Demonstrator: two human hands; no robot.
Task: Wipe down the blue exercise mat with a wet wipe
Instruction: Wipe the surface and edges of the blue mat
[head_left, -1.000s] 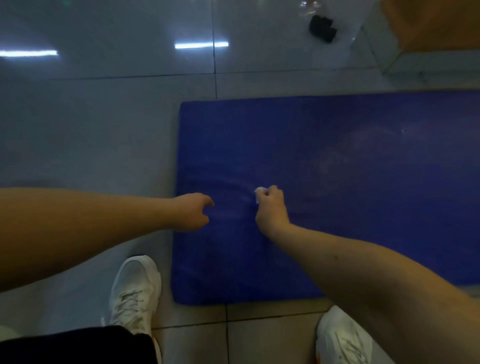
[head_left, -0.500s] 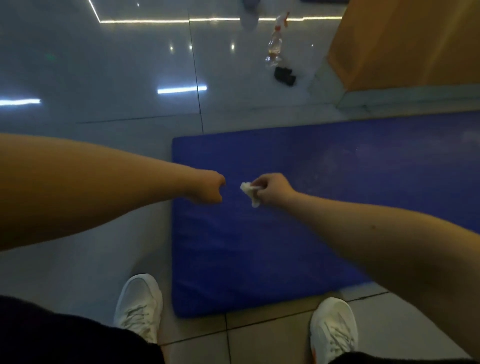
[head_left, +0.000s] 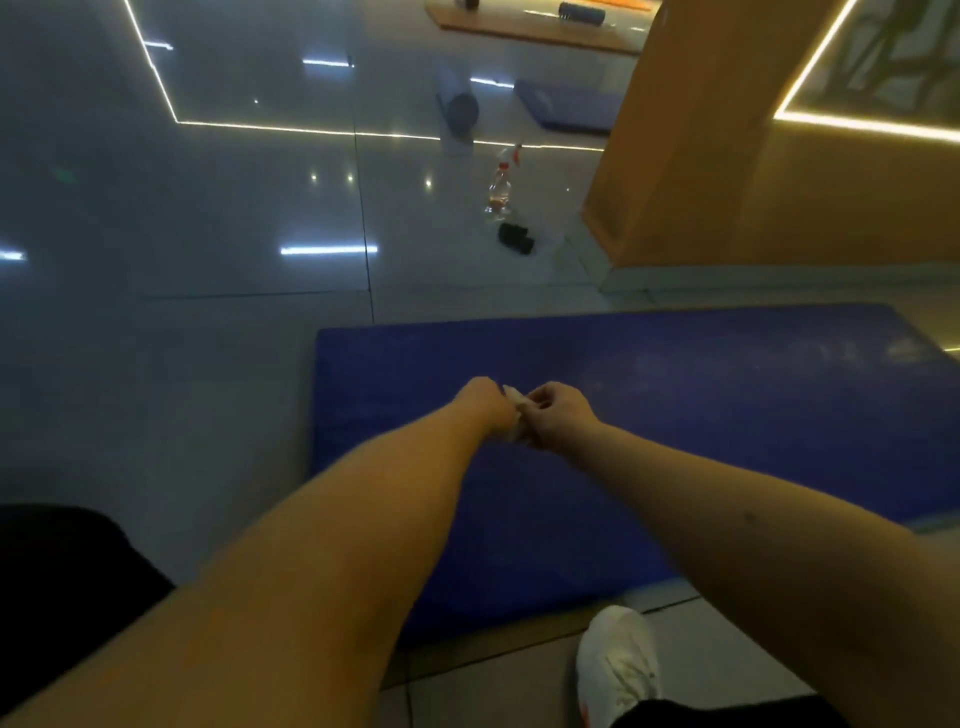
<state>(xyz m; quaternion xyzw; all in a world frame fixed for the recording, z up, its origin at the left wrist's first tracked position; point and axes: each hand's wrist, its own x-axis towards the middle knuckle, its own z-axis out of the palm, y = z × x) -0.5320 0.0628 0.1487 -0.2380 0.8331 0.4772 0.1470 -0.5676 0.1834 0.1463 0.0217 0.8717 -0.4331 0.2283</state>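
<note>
Blue exercise mat (head_left: 675, 415), padded, was recorded lying flat on glossy pale floor tiles (head_left: 208, 364). Its right end was cut off by the frame edge and its near edge was partly covered by both forearms. Of the wet wipe (head_left: 514, 399), white and crumpled, only slivers were seen between the two hands, so its full shape could not be made out. Whether it touched the mat could not be told.

The mat surface was noted as deep blue and matte, with faint pale smears towards the far right.

The wipe was located over the mat's left-centre part.

- Left hand (head_left: 483, 402): fingers curled tight and closed on the wipe's left side, the fingertips hidden behind the knuckles.
- Right hand (head_left: 563, 413): fingers bent, the wipe's right side pinched between thumb and fingertips.

The two hands were brought together, nearly touching.

Also listed on the tiles beyond the mat were a clear spray bottle (head_left: 500, 189), with a small black object (head_left: 516, 239) just beside it.
</note>
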